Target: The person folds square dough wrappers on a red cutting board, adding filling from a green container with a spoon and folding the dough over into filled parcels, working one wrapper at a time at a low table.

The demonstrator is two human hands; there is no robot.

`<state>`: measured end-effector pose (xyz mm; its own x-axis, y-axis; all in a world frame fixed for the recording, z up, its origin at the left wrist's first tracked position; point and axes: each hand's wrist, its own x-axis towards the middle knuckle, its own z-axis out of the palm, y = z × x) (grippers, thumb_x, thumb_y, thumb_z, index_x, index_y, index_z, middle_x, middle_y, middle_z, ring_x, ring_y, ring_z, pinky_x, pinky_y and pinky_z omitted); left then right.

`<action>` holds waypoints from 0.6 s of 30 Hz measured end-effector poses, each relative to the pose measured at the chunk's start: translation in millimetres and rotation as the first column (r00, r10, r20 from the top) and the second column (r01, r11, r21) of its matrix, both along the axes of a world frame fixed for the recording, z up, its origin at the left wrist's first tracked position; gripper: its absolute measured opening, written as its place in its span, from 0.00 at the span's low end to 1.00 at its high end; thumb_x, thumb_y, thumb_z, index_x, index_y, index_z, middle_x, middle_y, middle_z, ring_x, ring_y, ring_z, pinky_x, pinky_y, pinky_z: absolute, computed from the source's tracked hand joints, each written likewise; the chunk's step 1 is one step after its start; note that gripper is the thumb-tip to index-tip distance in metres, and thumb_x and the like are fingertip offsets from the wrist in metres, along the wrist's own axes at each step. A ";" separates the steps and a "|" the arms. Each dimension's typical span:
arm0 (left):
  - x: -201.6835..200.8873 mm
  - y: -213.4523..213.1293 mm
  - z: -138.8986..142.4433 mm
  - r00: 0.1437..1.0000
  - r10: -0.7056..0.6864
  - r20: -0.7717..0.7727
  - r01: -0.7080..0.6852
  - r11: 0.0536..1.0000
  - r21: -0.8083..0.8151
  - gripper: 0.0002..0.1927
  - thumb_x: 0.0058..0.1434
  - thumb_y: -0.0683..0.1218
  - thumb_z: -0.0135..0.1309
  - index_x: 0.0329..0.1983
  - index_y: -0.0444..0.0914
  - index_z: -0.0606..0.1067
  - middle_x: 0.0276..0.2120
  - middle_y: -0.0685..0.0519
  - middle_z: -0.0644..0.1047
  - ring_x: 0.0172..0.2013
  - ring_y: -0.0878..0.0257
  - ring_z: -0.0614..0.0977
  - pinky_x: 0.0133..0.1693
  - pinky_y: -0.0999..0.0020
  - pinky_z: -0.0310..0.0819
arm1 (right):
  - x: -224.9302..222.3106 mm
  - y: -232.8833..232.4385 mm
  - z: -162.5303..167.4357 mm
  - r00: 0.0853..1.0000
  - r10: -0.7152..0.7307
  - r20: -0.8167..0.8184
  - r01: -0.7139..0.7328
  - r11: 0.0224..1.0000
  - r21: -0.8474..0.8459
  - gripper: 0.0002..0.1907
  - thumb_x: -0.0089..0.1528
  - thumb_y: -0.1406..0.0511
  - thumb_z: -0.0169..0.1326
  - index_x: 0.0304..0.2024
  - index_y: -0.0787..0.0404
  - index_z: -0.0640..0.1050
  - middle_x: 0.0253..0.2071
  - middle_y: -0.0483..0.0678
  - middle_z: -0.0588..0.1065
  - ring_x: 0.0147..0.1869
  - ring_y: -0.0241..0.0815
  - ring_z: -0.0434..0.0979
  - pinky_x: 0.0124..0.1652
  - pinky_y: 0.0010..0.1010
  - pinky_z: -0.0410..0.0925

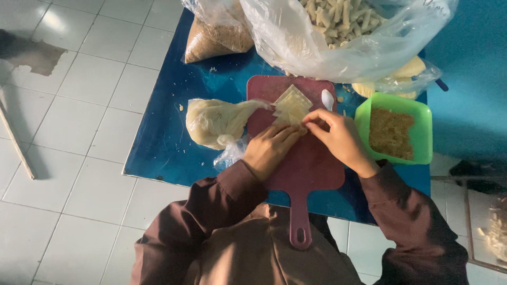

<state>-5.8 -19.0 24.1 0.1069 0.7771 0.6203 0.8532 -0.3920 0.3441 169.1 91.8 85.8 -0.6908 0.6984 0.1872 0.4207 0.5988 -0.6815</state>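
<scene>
Blue table [174, 137], white tiled floor [68, 105].

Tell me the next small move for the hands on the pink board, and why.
Probably finish the fold: both hands, left and right, pinch a small piece at the near edge of the wrapper stack on the board. What the fingertips hold is hidden. The spoon and the green tub of brown crumbs sit untouched beside the right hand, so rolling comes first.
</scene>
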 end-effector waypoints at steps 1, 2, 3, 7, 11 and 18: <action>-0.4 -0.2 1.4 1.000 -0.004 0.000 0.004 1.000 -0.001 0.24 0.61 0.41 0.51 0.62 0.40 0.75 0.57 0.54 0.77 0.59 0.56 0.77 0.59 0.63 0.73 | 1.5 -0.7 -0.9 1.000 0.015 -0.004 -0.015 0.999 0.031 0.06 0.64 0.71 0.57 0.44 0.63 0.80 0.40 0.50 0.81 0.41 0.41 0.85 0.39 0.29 0.72; -1.1 -0.6 3.0 1.000 -0.009 -0.001 0.009 1.000 -0.003 0.24 0.61 0.41 0.50 0.62 0.40 0.75 0.57 0.54 0.77 0.59 0.55 0.77 0.59 0.63 0.74 | 1.9 -0.7 -2.5 0.999 0.049 -0.020 -0.047 0.994 0.094 0.07 0.63 0.72 0.58 0.44 0.63 0.80 0.41 0.50 0.81 0.43 0.43 0.84 0.40 0.30 0.73; -1.5 -1.4 4.7 1.000 -0.014 -0.002 0.014 1.000 -0.006 0.24 0.61 0.41 0.50 0.61 0.40 0.75 0.57 0.54 0.77 0.59 0.55 0.77 0.59 0.63 0.74 | 2.2 -1.0 -4.5 0.996 0.082 -0.033 -0.075 0.985 0.155 0.07 0.63 0.73 0.58 0.44 0.64 0.79 0.42 0.51 0.80 0.44 0.45 0.84 0.41 0.31 0.73; -3.3 -2.8 13.1 1.000 -0.011 0.016 0.011 1.000 0.006 0.20 0.61 0.42 0.50 0.58 0.42 0.76 0.54 0.55 0.78 0.56 0.56 0.79 0.56 0.62 0.75 | 5.7 1.7 -11.7 0.988 0.152 -0.019 -0.140 0.943 0.301 0.10 0.59 0.76 0.59 0.44 0.65 0.80 0.44 0.52 0.78 0.47 0.53 0.80 0.44 0.36 0.72; -4.5 1.9 19.6 0.999 0.007 0.035 -0.007 1.000 -0.010 0.16 0.63 0.43 0.52 0.54 0.42 0.76 0.48 0.56 0.78 0.49 0.57 0.81 0.50 0.63 0.78 | 9.1 10.7 -14.0 0.973 0.232 0.007 -0.218 0.900 0.377 0.12 0.58 0.77 0.58 0.44 0.67 0.79 0.45 0.53 0.78 0.51 0.54 0.77 0.51 0.40 0.70; -1.2 12.1 18.3 0.975 0.126 0.181 -0.107 0.988 -0.113 0.07 0.68 0.48 0.54 0.43 0.41 0.74 0.37 0.54 0.79 0.40 0.54 0.82 0.39 0.58 0.77 | 6.0 12.6 -13.1 0.965 0.260 0.036 -0.249 0.867 0.431 0.14 0.55 0.71 0.63 0.44 0.62 0.80 0.46 0.51 0.76 0.55 0.54 0.72 0.57 0.42 0.63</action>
